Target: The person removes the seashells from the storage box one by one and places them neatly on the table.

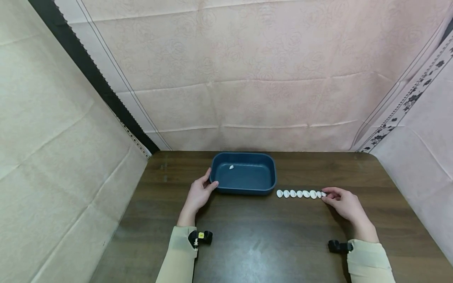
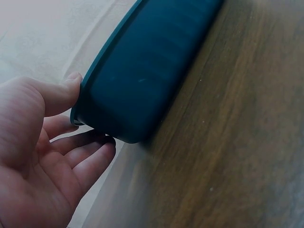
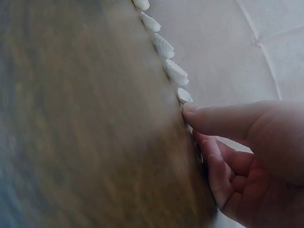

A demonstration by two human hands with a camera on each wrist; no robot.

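A dark blue rectangular basin (image 1: 243, 192) stands on the table, with one small white seashell (image 1: 231, 167) inside. My left hand (image 1: 199, 193) holds the basin's near left corner, thumb at the rim and fingers around the side; the left wrist view shows the basin's wall (image 2: 137, 76) beside the fingers. To the right of the basin, several white seashells (image 1: 299, 194) form a straight row. At the row's right end my right hand (image 1: 345, 204) pinches a small seashell (image 1: 323, 194) between thumb and forefinger, mostly covered by the fingertips. Ridged shells (image 3: 176, 72) show in the right wrist view.
The brown wooden table (image 1: 262, 232) ends at the back against a pale patterned cloth (image 1: 247, 78). Cloth also hangs on the left (image 1: 70, 157) and right sides. Black wrist cameras are strapped over both sleeves.
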